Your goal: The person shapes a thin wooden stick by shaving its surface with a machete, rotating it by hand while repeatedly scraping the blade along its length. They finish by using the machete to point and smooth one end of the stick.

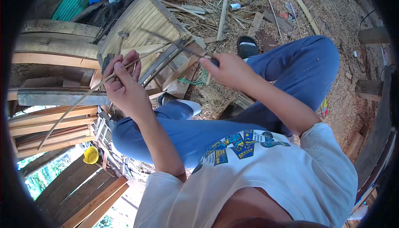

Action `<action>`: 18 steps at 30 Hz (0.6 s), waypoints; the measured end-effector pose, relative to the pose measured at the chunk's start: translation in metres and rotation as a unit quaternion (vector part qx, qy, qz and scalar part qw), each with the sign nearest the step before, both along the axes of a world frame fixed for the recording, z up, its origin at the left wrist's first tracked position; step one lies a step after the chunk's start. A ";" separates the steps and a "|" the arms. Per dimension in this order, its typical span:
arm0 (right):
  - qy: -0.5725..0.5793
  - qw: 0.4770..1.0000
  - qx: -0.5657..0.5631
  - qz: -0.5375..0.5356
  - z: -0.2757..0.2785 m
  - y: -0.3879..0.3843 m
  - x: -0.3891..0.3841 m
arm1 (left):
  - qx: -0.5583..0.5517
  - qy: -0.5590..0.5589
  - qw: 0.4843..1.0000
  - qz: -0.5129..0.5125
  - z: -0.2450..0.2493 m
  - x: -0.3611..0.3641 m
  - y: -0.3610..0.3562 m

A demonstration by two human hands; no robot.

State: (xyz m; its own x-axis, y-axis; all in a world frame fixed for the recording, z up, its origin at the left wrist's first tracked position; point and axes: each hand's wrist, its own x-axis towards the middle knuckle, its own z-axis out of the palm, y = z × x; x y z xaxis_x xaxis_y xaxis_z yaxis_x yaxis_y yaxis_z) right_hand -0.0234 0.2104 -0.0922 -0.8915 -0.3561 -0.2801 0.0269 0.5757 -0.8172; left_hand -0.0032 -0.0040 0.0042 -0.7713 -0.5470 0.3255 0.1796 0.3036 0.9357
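A long thin strip of wood or bamboo [68, 112] runs from the lower left up through my left hand [124, 79], whose fingers are curled round it. My right hand [230, 70] grips the dark handle of a long-bladed knife [181, 45]. The blade points up and left, over the strip's far end; whether the two touch I cannot tell. Beneath both lies a slatted wooden panel [143, 24], with a hammer [121, 40] resting on its left part.
Stacked planks [58, 57] lie at the left, above a yellow container [91, 155]. A green ribbed basket [74, 1] is at the upper left. Wood scraps and shavings [220, 16] cover the ground. Timber posts [371, 88] stick out at the right edge.
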 end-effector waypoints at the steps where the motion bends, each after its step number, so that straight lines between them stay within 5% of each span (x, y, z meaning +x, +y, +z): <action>1: 0.006 1.000 0.007 -0.015 -0.025 0.003 -0.009 | 0.001 -0.002 1.000 -0.002 0.001 0.000 -0.002; 7: 0.035 0.998 -0.055 0.022 0.014 0.000 0.004 | -0.003 0.010 1.000 0.000 -0.001 0.000 0.004; 15: 0.050 0.998 0.015 -0.030 -0.017 0.006 -0.007 | -0.002 0.005 1.000 0.015 0.001 -0.001 0.000; 18: 0.028 0.998 -0.061 0.014 0.009 -0.001 0.006 | -0.002 -0.003 1.000 0.020 -0.001 -0.003 -0.001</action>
State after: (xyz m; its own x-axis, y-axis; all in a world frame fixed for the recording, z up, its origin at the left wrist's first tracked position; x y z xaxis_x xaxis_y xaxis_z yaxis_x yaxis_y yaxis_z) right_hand -0.0178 0.2096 -0.0828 -0.8937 -0.4096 -0.1829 -0.0363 0.4724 -0.8806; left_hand -0.0062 -0.0051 0.0027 -0.7500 -0.5766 0.3241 0.1622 0.3148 0.9352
